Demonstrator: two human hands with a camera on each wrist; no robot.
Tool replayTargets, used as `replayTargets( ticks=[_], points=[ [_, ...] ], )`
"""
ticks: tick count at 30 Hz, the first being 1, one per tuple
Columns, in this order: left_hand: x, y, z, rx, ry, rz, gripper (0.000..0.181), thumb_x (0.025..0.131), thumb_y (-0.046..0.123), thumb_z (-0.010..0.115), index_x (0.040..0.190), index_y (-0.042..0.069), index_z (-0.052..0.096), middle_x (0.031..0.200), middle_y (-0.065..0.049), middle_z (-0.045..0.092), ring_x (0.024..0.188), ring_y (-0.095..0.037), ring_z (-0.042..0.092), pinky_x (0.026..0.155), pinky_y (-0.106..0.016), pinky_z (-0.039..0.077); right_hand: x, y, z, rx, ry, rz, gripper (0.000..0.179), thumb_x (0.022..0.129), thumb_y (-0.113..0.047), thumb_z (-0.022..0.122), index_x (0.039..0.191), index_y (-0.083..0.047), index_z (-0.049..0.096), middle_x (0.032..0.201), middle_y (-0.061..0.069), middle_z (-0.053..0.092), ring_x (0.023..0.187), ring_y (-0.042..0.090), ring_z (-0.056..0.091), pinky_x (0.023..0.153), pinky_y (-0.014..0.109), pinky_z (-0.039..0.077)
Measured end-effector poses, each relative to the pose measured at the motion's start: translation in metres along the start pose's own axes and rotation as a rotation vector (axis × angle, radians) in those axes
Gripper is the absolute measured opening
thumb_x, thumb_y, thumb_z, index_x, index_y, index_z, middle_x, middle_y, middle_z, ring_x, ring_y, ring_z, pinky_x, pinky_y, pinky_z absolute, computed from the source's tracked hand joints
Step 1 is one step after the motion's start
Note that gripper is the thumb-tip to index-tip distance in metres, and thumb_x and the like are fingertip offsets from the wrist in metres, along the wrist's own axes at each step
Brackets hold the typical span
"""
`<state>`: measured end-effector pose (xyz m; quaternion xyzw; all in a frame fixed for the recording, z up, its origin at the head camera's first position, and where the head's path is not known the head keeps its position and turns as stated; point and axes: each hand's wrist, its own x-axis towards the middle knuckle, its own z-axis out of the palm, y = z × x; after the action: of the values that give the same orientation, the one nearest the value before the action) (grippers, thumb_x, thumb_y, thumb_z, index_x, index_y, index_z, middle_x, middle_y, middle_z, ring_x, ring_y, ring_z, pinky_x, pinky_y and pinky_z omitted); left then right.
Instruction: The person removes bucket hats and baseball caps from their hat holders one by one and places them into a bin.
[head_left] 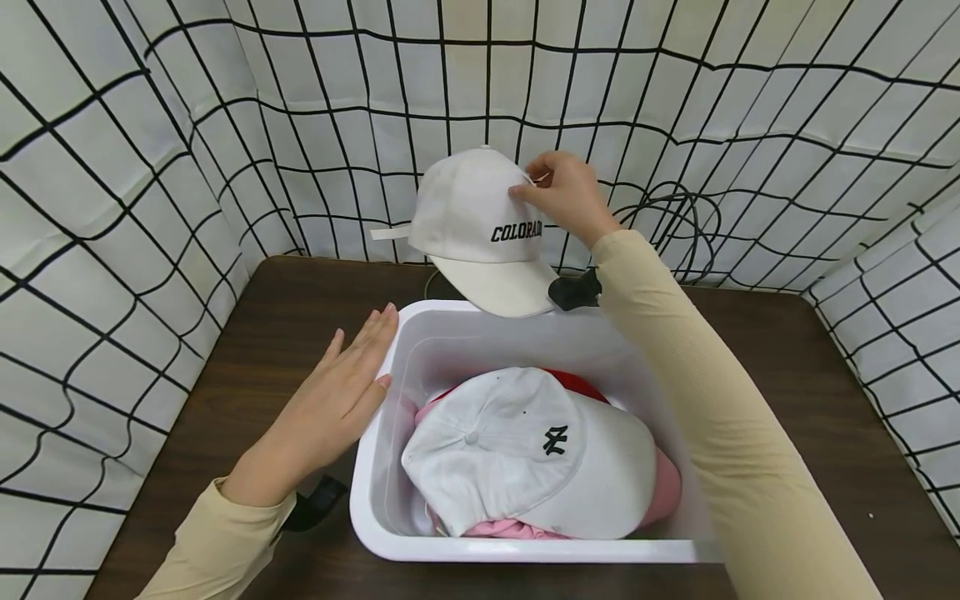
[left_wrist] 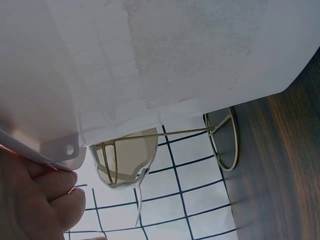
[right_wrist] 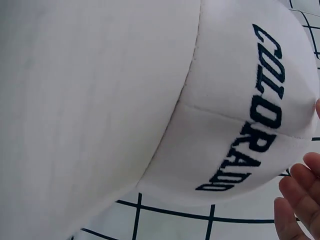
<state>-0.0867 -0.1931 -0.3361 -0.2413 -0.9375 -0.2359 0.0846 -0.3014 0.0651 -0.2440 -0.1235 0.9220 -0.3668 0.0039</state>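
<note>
A white cap (head_left: 468, 204) with dark "COLORADO" lettering sits upright behind the bin, brim toward me. My right hand (head_left: 566, 192) pinches its crown with thumb and forefinger; in the right wrist view, other fingers (right_wrist: 300, 192) lie beside the crown. Gold wire (left_wrist: 220, 140), apparently a stand, runs beneath the cap's underside in the left wrist view. My left hand (head_left: 326, 404) rests against the white plastic bin's (head_left: 408, 321) left rim, fingers extended. Inside the bin lies a white cap with a dark logo (head_left: 495, 450), over pink (head_left: 663, 487) and red (head_left: 577, 383) headwear.
A dark wooden tabletop (head_left: 247, 358) lies under the bin. Black wire grid panels (head_left: 360, 108) with white sheeting behind them stand on the back and both sides. A coiled black cable (head_left: 686, 225) hangs at the back right, near the right hand.
</note>
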Motion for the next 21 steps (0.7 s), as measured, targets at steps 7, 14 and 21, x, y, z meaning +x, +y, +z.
replayTargets(
  ticks=[7, 14, 21],
  points=[
    [-0.0002, -0.0005, 0.0003, -0.003, 0.002, -0.001, 0.061, 0.099, 0.018, 0.041, 0.151, 0.004, 0.013, 0.156, -0.012, 0.016, 0.142, -0.03, 0.016, 0.11, -0.057, 0.007, 0.0047, -0.0001, 0.0046, 0.008, -0.001, -0.013, 0.046, 0.083, -0.03, 0.073, 0.12, -0.006, 0.06, 0.116, 0.003, 0.06, 0.105, 0.013, 0.054, 0.086, 0.024, 0.045],
    [0.0005, 0.0001, 0.0006, -0.002, 0.002, -0.001, 0.061, 0.099, 0.019, 0.041, 0.151, 0.003, 0.014, 0.155, -0.013, 0.017, 0.142, -0.03, 0.016, 0.111, -0.057, 0.008, 0.0057, 0.0026, 0.0054, 0.013, -0.055, -0.012, 0.061, 0.077, -0.035, 0.078, 0.126, -0.007, 0.056, 0.122, 0.003, 0.056, 0.11, 0.014, 0.05, 0.091, 0.026, 0.043],
    [0.0, 0.0, 0.0007, -0.004, 0.004, -0.002, 0.061, 0.098, 0.018, 0.041, 0.151, 0.003, 0.013, 0.156, -0.012, 0.017, 0.142, -0.03, 0.016, 0.11, -0.057, 0.008, 0.0061, 0.0001, 0.0073, -0.035, -0.066, -0.043, 0.054, 0.079, -0.03, 0.077, 0.121, -0.003, 0.057, 0.114, 0.007, 0.055, 0.102, 0.017, 0.048, 0.087, 0.027, 0.042]
  ],
)
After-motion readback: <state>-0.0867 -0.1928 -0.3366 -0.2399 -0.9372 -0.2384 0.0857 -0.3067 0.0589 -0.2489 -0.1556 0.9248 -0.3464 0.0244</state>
